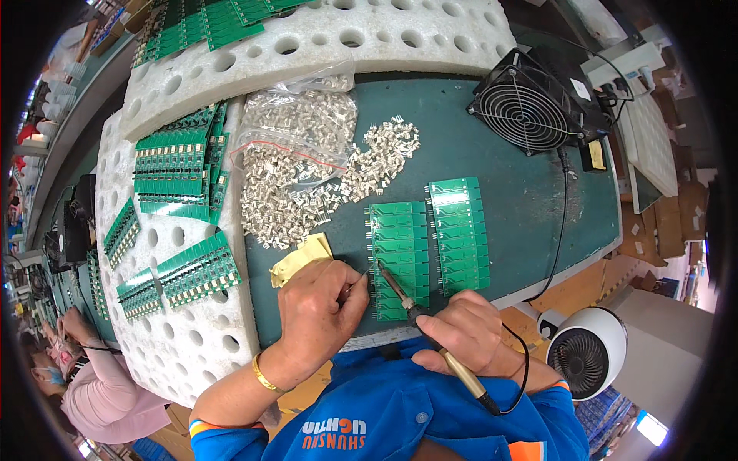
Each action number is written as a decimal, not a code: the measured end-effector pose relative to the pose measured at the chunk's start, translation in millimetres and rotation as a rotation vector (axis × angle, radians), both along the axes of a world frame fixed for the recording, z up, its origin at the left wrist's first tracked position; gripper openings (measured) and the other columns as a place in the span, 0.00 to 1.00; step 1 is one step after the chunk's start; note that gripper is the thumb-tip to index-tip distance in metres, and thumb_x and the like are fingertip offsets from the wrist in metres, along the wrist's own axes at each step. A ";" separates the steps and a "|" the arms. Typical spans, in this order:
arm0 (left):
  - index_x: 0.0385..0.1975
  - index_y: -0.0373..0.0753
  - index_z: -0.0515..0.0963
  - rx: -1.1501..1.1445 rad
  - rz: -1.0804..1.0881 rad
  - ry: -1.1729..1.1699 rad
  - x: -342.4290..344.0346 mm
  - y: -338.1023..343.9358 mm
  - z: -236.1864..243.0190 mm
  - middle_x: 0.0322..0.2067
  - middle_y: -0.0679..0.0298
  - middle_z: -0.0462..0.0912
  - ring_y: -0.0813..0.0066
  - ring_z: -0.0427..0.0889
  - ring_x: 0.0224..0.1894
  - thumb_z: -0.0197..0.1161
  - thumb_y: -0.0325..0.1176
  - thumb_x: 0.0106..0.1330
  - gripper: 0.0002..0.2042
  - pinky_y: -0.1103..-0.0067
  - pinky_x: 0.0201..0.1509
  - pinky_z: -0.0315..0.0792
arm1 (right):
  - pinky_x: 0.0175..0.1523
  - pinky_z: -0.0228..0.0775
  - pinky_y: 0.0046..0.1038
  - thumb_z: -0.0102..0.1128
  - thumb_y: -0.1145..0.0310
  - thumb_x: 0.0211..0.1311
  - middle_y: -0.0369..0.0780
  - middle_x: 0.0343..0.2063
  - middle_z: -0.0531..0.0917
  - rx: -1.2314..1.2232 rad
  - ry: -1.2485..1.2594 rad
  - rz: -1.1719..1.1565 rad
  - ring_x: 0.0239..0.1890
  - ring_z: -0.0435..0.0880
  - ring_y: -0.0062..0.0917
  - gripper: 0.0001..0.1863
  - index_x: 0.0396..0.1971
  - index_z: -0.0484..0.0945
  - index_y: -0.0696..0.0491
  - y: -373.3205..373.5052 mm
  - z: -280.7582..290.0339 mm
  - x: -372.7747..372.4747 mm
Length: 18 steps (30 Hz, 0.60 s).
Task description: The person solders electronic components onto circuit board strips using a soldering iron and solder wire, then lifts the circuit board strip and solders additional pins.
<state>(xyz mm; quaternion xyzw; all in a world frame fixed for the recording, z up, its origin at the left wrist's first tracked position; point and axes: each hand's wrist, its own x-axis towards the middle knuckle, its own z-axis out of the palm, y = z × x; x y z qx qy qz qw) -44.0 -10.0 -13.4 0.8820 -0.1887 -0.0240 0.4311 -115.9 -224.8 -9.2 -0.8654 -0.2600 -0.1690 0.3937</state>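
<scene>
My right hand (463,332) grips a soldering iron (461,374) with a dark collar and gold handle. Its tip touches or nearly touches the left edge of a green circuit board panel (400,253), by a row of small pins. Beside that edge my left hand (323,303) is closed in a pinch. A thin strand, seemingly solder wire (366,277), shows at its fingertips, near the iron's tip. A second green panel (460,230) lies just to the right. Crumpled yellow paper (301,258) lies beyond my left hand.
Small white connectors (280,203) are heaped beside and inside a clear plastic bag (307,115). White foam slabs (181,338) carry stacked green boards (173,165). A black fan (526,107) stands far right; a white fan (588,349) near right. The iron's cord (528,369) loops nearby. A co-worker (108,376) sits left.
</scene>
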 end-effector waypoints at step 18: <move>0.23 0.36 0.77 -0.023 0.007 0.016 1.2 0.9 -3.8 0.18 0.63 0.75 0.72 0.74 0.20 0.70 0.22 0.57 0.07 0.76 0.23 0.66 | 0.26 0.65 0.28 0.75 0.61 0.52 0.35 0.20 0.76 -0.007 -0.011 0.019 0.19 0.75 0.26 0.20 0.40 0.81 0.57 -1.7 1.5 3.0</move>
